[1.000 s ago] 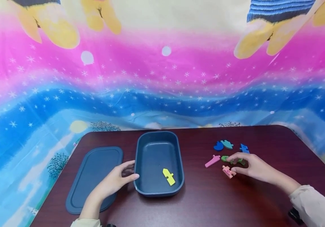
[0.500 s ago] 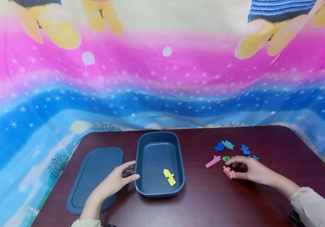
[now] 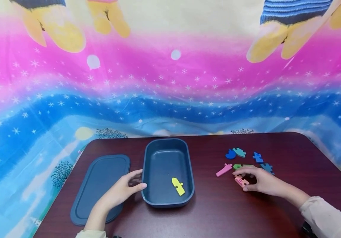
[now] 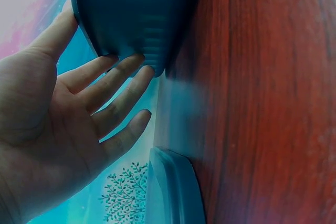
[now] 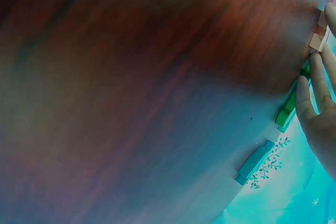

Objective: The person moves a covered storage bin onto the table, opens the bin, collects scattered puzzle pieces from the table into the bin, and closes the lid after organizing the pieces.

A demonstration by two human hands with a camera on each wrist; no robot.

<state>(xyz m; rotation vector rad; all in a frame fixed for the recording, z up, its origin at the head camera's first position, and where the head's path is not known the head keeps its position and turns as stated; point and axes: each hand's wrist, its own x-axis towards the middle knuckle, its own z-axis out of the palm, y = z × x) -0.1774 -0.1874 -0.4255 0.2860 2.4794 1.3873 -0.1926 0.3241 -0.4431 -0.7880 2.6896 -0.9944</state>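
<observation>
A dark blue oblong container (image 3: pixel 168 155) stands on the dark wooden table (image 3: pixel 212 211) with a yellow puzzle piece (image 3: pixel 178 186) lying inside. My left hand (image 3: pixel 128 186) rests with straight fingers against the container's (image 4: pixel 136 14) left wall, thumb near the rim; the left wrist view shows the fingertips (image 4: pixel 137 77) touching the wall. My right hand (image 3: pixel 246 180) curls over a salmon-pink piece (image 3: pixel 240 180), thumb and fingers pinching it on the table. The right wrist view shows that piece (image 5: pixel 318 38) at the fingertips (image 5: pixel 303 90). A green piece (image 3: pixel 237 166) lies just beyond.
The container's flat blue lid (image 3: pixel 100 188) lies left of my left hand. A pink stick-shaped piece (image 3: pixel 224 170), a teal piece (image 3: pixel 239 152) and blue pieces (image 3: pixel 231 154) (image 3: pixel 258 157) (image 3: pixel 268 168) are scattered behind my right hand. A colourful cloth (image 3: pixel 170 82) hangs behind the table.
My right hand has slid a little nearer and off the green piece, closing round the salmon-pink piece; a blue piece behind it has come into view. The left hand has not moved.
</observation>
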